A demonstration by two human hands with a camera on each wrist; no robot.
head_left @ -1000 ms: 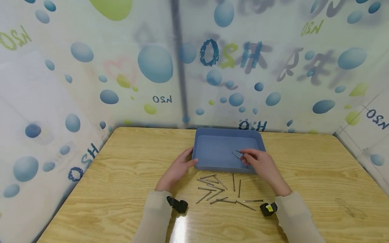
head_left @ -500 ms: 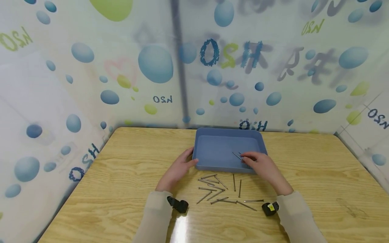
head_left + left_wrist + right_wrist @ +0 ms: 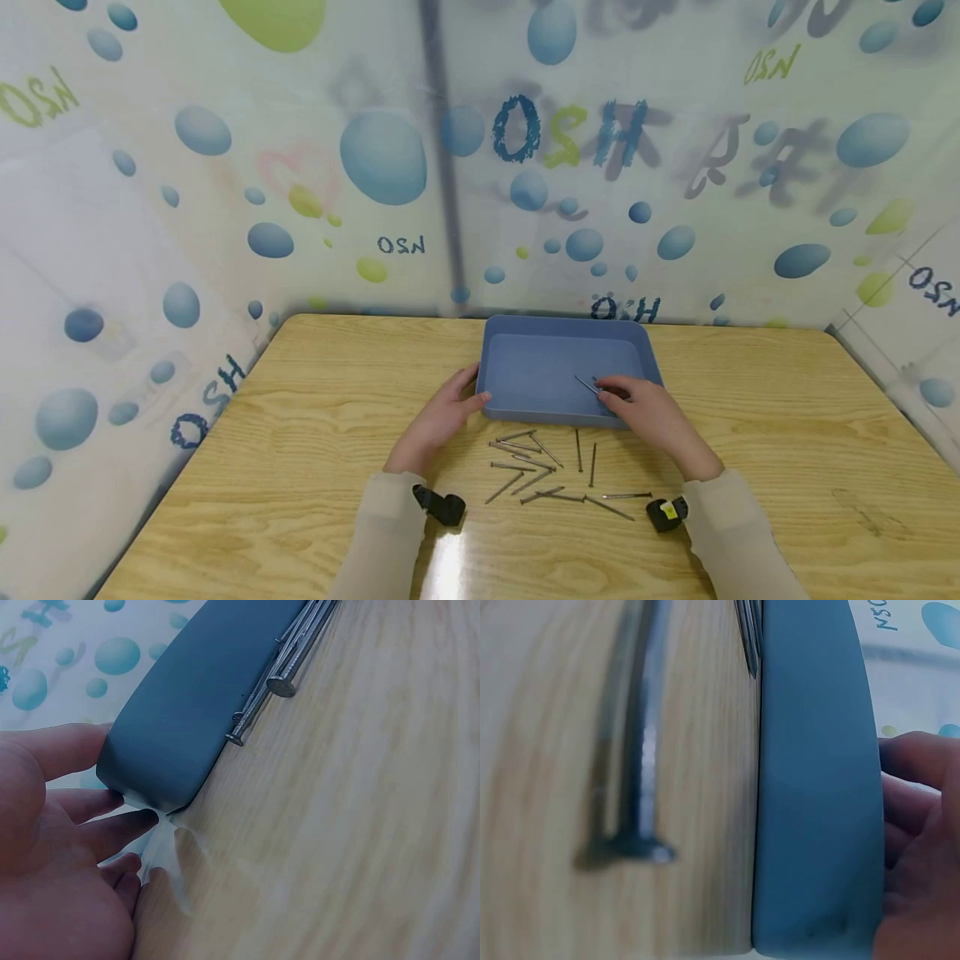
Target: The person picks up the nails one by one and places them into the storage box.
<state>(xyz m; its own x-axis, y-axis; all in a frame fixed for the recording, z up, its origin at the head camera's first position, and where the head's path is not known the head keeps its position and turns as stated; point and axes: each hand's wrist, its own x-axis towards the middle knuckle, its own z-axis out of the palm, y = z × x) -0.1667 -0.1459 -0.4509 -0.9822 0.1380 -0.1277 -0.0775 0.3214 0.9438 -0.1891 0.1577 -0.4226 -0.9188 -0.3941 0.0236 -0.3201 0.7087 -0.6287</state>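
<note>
While a metal nail [image 3: 587,384] slants over the floor of the blue rectangular tray [image 3: 555,416], just right of the frame's centre, the right hand [image 3: 649,412] seems to pinch its lower end. Against the tray's left end, the left hand [image 3: 442,415] rests with fingers extended. More than 10 loose nails [image 3: 512,467] lie lower centre on the wood-grain tabletop [image 3: 300,467]. Placing the nail looks like the step in hand; next calls for releasing it low.
</note>
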